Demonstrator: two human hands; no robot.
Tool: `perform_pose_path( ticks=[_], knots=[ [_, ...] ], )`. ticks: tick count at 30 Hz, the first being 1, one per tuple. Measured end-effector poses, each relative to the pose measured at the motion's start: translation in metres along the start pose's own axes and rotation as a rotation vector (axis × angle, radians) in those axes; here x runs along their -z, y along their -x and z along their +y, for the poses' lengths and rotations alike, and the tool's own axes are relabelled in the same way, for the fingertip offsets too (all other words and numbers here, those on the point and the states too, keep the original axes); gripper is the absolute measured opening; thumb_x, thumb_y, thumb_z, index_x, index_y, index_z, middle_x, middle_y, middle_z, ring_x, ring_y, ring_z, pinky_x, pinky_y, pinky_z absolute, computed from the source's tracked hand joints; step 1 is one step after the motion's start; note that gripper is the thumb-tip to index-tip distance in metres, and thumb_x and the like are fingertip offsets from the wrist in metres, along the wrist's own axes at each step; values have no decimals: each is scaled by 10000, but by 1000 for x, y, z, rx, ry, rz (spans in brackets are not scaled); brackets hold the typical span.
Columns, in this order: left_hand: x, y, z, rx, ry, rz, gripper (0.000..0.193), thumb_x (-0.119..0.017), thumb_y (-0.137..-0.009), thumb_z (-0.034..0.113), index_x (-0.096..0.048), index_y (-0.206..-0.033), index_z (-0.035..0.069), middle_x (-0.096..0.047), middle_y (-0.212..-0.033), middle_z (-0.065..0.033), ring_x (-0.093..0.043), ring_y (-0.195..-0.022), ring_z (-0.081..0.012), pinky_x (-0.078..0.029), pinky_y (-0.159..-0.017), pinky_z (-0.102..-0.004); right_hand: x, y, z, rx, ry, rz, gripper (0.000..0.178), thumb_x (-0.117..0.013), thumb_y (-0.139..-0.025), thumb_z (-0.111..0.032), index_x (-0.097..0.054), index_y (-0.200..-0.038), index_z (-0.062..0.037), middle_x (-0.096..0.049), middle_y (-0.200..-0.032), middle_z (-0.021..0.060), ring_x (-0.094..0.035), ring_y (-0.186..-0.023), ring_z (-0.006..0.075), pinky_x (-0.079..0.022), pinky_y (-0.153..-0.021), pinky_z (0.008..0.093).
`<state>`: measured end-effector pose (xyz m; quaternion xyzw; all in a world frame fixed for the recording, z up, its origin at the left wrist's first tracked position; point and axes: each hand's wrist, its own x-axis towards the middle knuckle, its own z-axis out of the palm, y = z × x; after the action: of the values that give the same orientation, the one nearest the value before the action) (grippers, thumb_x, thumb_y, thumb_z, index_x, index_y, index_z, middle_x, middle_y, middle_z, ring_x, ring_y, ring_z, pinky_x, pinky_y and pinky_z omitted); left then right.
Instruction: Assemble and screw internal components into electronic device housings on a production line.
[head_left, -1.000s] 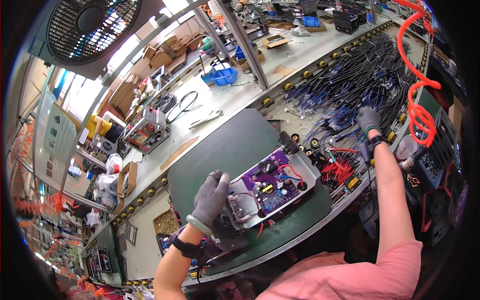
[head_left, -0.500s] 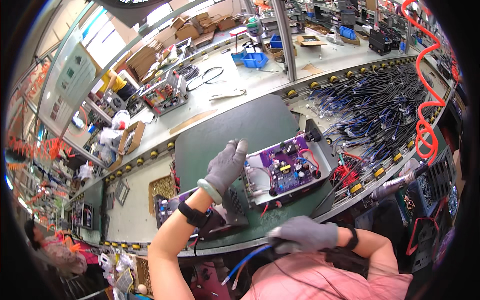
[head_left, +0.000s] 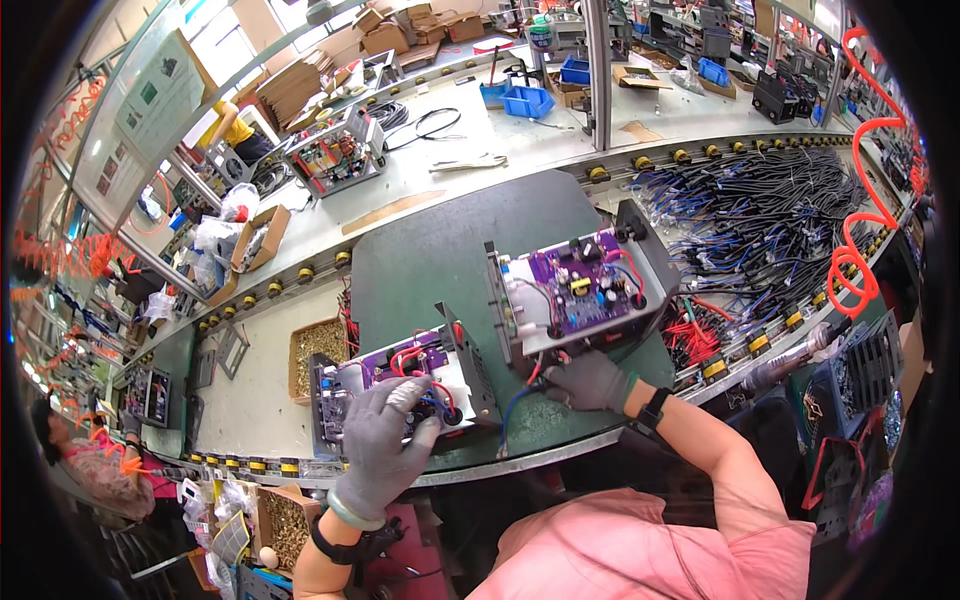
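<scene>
My right hand (head_left: 592,383), in a grey glove, is closed at the front edge of the right metal chassis (head_left: 650,318). A blue cable (head_left: 512,412) runs from its fingertips down toward the bench edge. Inside that chassis lies a purple circuit board (head_left: 575,290) with red wires. My left hand (head_left: 388,445), also gloved, hovers over or touches the front of the left chassis (head_left: 475,375), its thumb apart from its fingers. That chassis carries another purple board (head_left: 385,368) with red and blue wires, partly hidden by the hand. Both chassis rest on a green mat (head_left: 440,260).
A heap of black cables (head_left: 770,210) with blue ends lies at right, red wires (head_left: 690,335) nearer. A coiled red air hose (head_left: 850,235) hangs there. Left of the mat is a box of small brass-coloured parts (head_left: 315,345). Another person (head_left: 105,470) is at far left.
My left hand has come back from the right chassis to the left one. My right hand has moved forward and up with the blue cable to the right chassis's front.
</scene>
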<state>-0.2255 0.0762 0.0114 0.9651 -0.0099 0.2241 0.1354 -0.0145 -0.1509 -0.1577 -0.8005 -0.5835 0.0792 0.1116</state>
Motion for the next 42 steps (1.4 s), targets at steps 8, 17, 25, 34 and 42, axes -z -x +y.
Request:
perform_pose_path(
  ticks=[8,17,25,34,42],
  knots=[
    [16,6,0,7,-24,94,501,-706,-683,26,-626,-1177,30,-651,-1100,-154,-637,-994,-338,-494,-882,-426,110,11,-26,290,-602,-334,261,-608,-909,-193,-665,-1120,-50,-698,-965,162,-673,-836,322,-533,-767,415],
    [40,1,-26,393,505,496,474,-535,-843,-45,-537,-1317,-54,-629,-1210,-134,-619,-1086,-200,-471,-995,-330,93,-36,-90,197,-155,614,299,-693,-781,-145,-664,-1070,-78,-596,-692,37,-625,-631,238,-464,-543,376],
    [-6,-32,7,-160,-129,143,427,-706,-737,90,-646,-1157,52,-653,-978,-150,-636,-961,-287,-489,-821,-401,109,-40,-98,201,190,503,251,-732,-760,-167,-662,-976,-58,-587,-649,56,-602,-578,261,-477,-596,373],
    [-12,-31,1,10,-39,-364,98,-655,-829,160,-623,-877,81,-592,-713,-73,-602,-579,-285,-456,-506,-399,148,-56,-110,74,93,-228,221,-642,-853,-246,-588,-902,-38,-628,-625,107,-674,-619,334,-484,-796,503],
    [-59,1,4,-77,-274,-115,86,-598,-818,172,-597,-858,97,-579,-695,-38,-614,-554,-184,-461,-477,-342,124,-50,-115,78,266,-155,213,-625,-823,-172,-576,-917,12,-672,-664,149,-705,-603,314,-517,-489,456]
  ],
)
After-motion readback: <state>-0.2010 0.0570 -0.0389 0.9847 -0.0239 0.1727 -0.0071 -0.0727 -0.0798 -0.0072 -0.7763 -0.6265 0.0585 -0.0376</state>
